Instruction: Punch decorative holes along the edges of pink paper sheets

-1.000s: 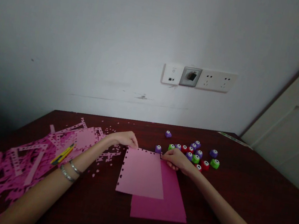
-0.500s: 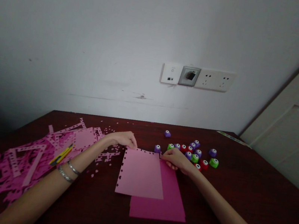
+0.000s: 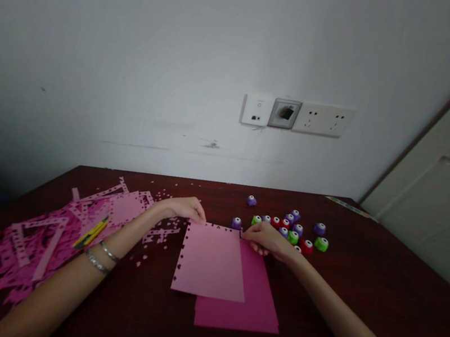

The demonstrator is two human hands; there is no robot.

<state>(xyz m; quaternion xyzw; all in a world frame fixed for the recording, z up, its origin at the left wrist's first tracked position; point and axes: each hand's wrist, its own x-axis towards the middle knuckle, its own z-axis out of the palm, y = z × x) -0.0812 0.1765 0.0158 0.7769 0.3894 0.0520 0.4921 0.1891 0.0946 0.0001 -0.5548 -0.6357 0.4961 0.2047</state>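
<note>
A light pink sheet of paper (image 3: 212, 263) has small shapes punched along its left and top edges. My left hand (image 3: 185, 208) is closed on the sheet's top edge near the left corner, fingers curled down. At the top right corner, my right hand (image 3: 263, 238) pinches the same sheet between thumb and fingers. Darker pink paper (image 3: 238, 316) lies partly beneath it, sticking out at the right and bottom. Just beyond my right hand are several small craft punches, among them a green one (image 3: 293, 237) and a red one (image 3: 306, 247).
At the left lies a heap of punched pink paper strips (image 3: 52, 249), with a yellow cutter (image 3: 91, 231) on it. Tiny paper cutouts (image 3: 142, 261) are scattered nearby. The dark wooden table (image 3: 336, 300) meets a wall with sockets (image 3: 322, 119). A ruler-like strip (image 3: 351, 208) lies at the back right.
The light pink sheet's lower left corner has shifted very slightly to the left. Both hands stay at its top corners, and the rest looks the same.
</note>
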